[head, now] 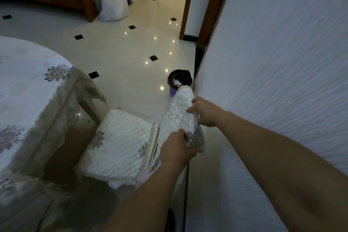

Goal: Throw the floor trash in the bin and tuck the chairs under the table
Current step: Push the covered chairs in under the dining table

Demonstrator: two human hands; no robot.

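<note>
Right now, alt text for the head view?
The left hand and right hand grip the backrest of a white quilted-cover chair beside a table with a floral white tablecloth. Beyond it, a small purple bin with a black liner stands by the white wall.

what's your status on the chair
Left hand and right hand grip chair back. Seat mostly out from table. Bin beyond, by wall.
</note>
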